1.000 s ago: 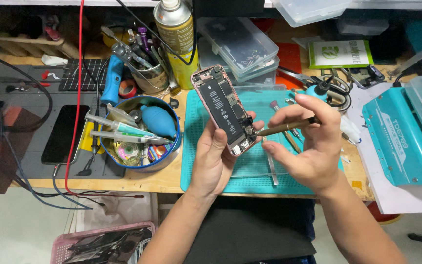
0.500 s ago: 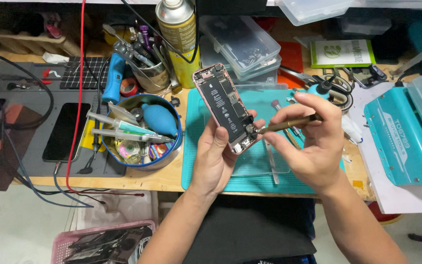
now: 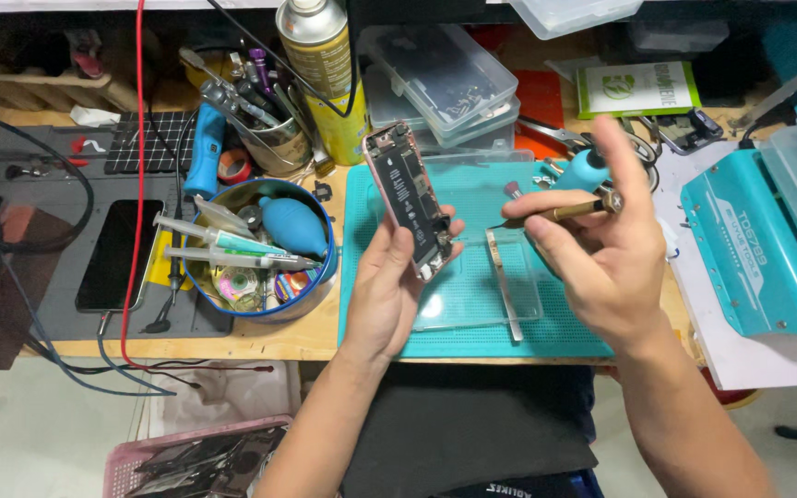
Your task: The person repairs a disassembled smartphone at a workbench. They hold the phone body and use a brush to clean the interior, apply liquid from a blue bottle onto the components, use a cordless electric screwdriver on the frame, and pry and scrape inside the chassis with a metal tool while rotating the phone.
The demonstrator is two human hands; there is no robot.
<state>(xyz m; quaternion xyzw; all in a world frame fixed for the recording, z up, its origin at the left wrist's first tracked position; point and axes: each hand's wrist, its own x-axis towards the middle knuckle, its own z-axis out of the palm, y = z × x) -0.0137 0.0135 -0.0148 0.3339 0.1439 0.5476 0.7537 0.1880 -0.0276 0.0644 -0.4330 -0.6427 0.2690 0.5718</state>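
My left hand [image 3: 397, 281] holds an opened smartphone [image 3: 410, 195] upright and tilted, its circuit boards and battery facing me, above the teal work mat [image 3: 565, 327]. My right hand [image 3: 601, 254] grips a thin brass-handled screwdriver [image 3: 560, 213], held level with its tip a short way right of the phone's lower edge and not touching it. A clear plastic sheet [image 3: 472, 295] and a flat metal strip [image 3: 504, 286] lie on the mat below the hands.
A blue round tin [image 3: 260, 254] holds syringes and a teal air blower. Behind stand a spray can [image 3: 323, 74], a cup of tools [image 3: 260, 120] and clear parts boxes [image 3: 440, 78]. A teal machine [image 3: 758, 249] sits right; a black phone [image 3: 113, 254] lies left.
My right hand pulled the screwdriver away from the phone, to the right and slightly up. The phone has turned more edge-on in my left hand.
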